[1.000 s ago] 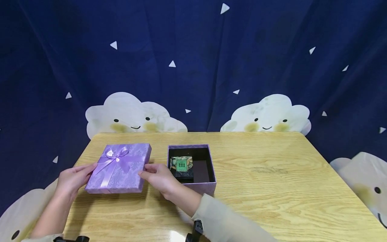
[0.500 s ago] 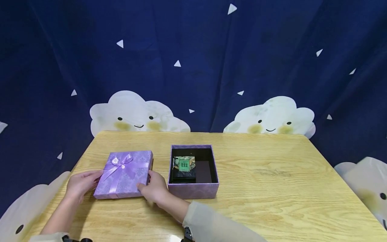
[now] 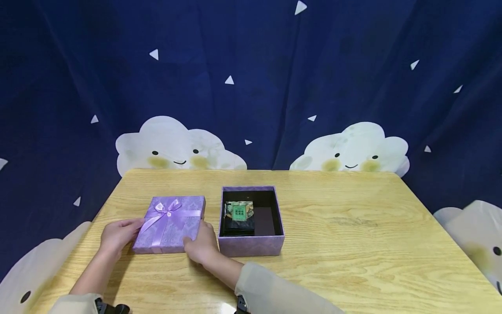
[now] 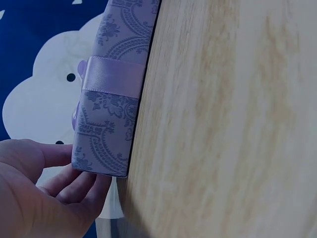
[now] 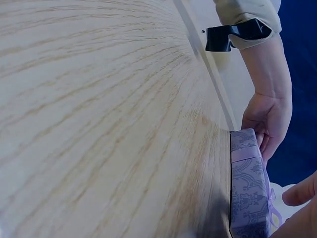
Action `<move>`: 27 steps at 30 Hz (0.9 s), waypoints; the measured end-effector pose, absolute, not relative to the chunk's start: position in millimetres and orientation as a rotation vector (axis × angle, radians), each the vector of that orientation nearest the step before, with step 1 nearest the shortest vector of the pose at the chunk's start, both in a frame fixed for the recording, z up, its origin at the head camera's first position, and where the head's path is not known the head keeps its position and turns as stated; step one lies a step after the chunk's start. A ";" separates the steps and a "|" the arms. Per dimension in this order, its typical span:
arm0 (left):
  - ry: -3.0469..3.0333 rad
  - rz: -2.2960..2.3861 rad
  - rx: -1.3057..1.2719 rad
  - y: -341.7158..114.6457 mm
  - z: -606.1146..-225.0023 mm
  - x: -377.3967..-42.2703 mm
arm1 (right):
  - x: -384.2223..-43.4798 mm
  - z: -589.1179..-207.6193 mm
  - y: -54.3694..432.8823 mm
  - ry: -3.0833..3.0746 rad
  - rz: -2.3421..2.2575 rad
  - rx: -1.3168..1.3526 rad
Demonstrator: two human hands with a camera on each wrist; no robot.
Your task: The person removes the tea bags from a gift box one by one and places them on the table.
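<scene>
A purple patterned gift box lid [image 3: 178, 233] with a satin ribbon and bow lies flat on the wooden table at the left in the head view. My left hand [image 3: 119, 235] holds its left side, thumb at the top edge and fingers along the end, as the left wrist view shows of the lid [image 4: 106, 116]. At the right side, my right hand [image 3: 204, 244] grips the lid with its thumb over the top edge; the other fingers are partly hidden. To the right stands the open purple box [image 3: 251, 246], holding a black packet [image 3: 239, 224] with a green label on its left.
The light wooden table [image 3: 353, 244] spreads to the right of the box. Behind it hangs a dark blue curtain [image 3: 259, 65] with white triangles and smiling clouds. A black wrist strap [image 5: 237, 34] shows on the left sleeve in the right wrist view.
Both hands have lowered the lid from a tilted, raised pose to flat on the table, then moved it a little right, closer to the box.
</scene>
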State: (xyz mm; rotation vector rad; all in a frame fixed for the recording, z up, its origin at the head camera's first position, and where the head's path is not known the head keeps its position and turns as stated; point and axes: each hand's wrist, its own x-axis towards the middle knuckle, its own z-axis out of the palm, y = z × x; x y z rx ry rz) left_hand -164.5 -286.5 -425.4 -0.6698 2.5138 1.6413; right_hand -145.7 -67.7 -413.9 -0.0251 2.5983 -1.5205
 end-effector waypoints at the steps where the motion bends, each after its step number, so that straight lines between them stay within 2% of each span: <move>1: 2.517 1.636 -0.668 -286.3 -425.3 -164.6 | -146.2 -413.8 -67.6 2.598 -1.525 -0.020; 12: 2.568 1.625 -0.687 -281.6 -416.6 -166.9 | -140.5 -402.9 -71.4 2.457 -1.688 0.018; 21: 2.866 1.397 -0.731 -256.9 -390.9 -167.3 | -130.0 -373.3 -62.9 2.468 -1.670 -0.145; 27: 2.790 1.560 -0.621 -233.0 -375.0 -167.6 | -129.4 -353.3 -47.0 2.452 -1.734 -0.227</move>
